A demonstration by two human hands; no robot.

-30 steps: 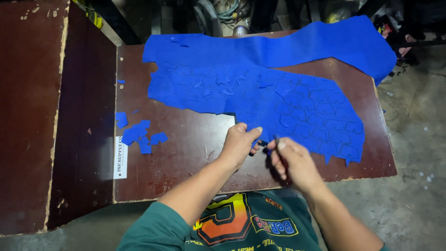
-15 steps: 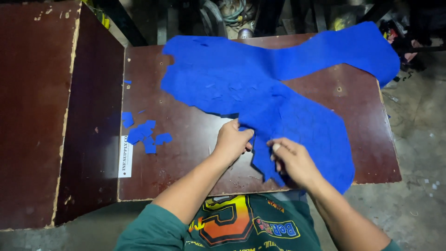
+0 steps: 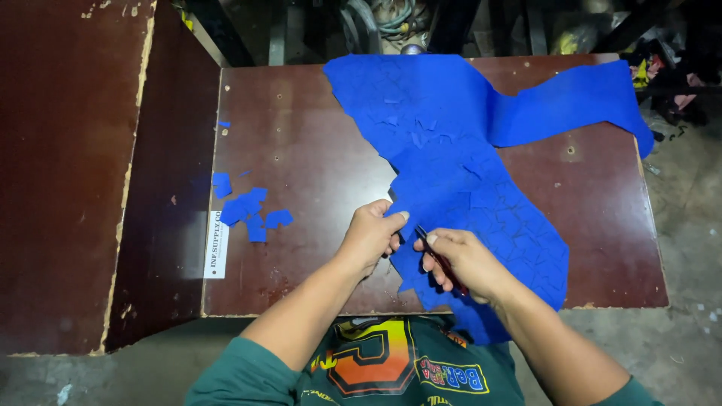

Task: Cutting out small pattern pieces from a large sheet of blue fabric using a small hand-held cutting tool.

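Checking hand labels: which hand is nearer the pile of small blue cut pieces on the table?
Left. The left hand pinches the blue sheet edge, just right of the small blue pieces. The right hand, holding a thin tool, sits farther right over the sheet.

Only one label in my view: a white rectangular sticker (image 3: 213, 244) with dark print, stuck upright along the left edge of the brown table (image 3: 301, 150), near the front corner. It's long and narrow, running front to back. Small blue cut pieces (image 3: 248, 210) lie just beside it, to its right. No packages, signs or screens visible.
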